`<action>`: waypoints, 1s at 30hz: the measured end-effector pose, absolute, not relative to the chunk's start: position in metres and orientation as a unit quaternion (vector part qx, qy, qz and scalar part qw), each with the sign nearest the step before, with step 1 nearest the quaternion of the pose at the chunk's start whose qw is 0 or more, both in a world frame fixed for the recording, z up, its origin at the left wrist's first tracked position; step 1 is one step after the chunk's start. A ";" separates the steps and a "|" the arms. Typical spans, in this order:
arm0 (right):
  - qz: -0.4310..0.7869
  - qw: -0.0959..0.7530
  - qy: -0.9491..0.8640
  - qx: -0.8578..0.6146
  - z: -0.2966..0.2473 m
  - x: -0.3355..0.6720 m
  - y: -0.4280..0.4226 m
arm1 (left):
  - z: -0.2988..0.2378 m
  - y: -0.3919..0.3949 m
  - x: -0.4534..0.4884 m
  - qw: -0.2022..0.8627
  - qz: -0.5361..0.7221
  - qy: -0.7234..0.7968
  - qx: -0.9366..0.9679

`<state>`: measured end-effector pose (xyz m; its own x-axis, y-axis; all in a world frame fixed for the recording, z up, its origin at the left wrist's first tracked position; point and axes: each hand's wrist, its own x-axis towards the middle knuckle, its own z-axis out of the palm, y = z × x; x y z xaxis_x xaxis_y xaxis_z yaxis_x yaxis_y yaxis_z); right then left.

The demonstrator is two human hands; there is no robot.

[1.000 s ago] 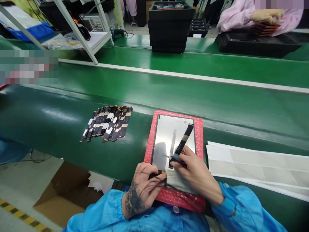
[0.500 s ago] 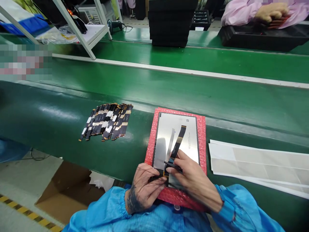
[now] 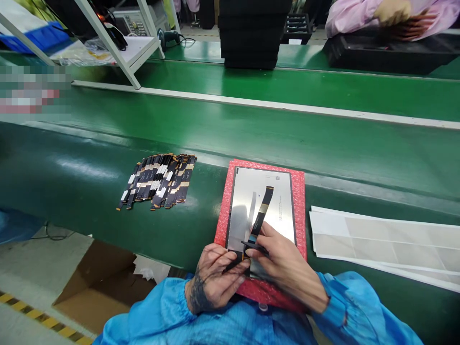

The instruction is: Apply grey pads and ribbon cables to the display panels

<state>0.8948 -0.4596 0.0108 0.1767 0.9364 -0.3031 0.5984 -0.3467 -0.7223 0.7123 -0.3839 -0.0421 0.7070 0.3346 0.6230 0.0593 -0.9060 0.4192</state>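
A silver-backed display panel [image 3: 276, 184] lies on a red bubble-wrap sheet [image 3: 299, 201] in front of me. My left hand [image 3: 217, 275] is closed in a pinch at the panel's lower left edge, on a dark strip [image 3: 233, 258]. My right hand [image 3: 278, 254] is closed around the lower part of a black flex cable [image 3: 263, 208], which slants up over the panel with its gold-coloured end free. A slim black tool [image 3: 253, 246], perhaps tweezers, also sticks out of the right fingers. Where cable and strip meet is partly hidden by my fingertips.
A pile of similar flex cables [image 3: 158, 182] lies to the left. White sheets with pale rectangles [image 3: 388, 244] are on the right. Across the bench stand stacked black trays [image 3: 253, 36], a white shelf frame [image 3: 125, 57] and a pink-sleeved co-worker. An open cardboard box [image 3: 104, 282] is below left.
The flex cable's free end has tilted slightly left with my right hand. Both hands stay at the panel's lower edge. The co-worker's hands have shifted a little.
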 end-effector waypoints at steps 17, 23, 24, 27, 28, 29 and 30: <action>0.237 0.315 -0.262 -0.881 0.005 0.950 -0.515 | -0.033 -0.347 0.710 0.592 0.200 0.407 0.667; 0.281 0.324 -0.319 -0.845 0.000 0.941 -0.521 | -0.021 -0.343 0.718 0.459 0.200 0.412 0.762; 0.276 0.318 -0.337 -0.842 0.001 0.941 -0.519 | -0.020 -0.343 0.718 0.445 0.197 0.410 0.771; 0.238 0.313 -0.388 -0.834 0.003 0.942 -0.513 | -0.018 -0.340 0.719 0.402 0.166 0.385 0.814; 0.224 0.316 -0.402 -0.830 0.004 0.942 -0.511 | -0.016 -0.339 0.719 0.365 0.156 0.372 0.839; 0.209 0.320 -0.414 -0.826 0.004 0.942 -0.510 | -0.015 -0.339 0.720 0.314 0.148 0.358 0.867; 0.197 0.325 -0.427 -0.821 0.004 0.942 -0.510 | -0.014 -0.339 0.721 0.255 0.140 0.343 0.893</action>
<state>0.9416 -0.5095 0.0045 0.5586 0.8281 -0.0461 0.5723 -0.4251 -0.7012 0.7205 -0.3394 -0.0136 0.7255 0.6841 0.0751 0.5419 -0.6350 0.5506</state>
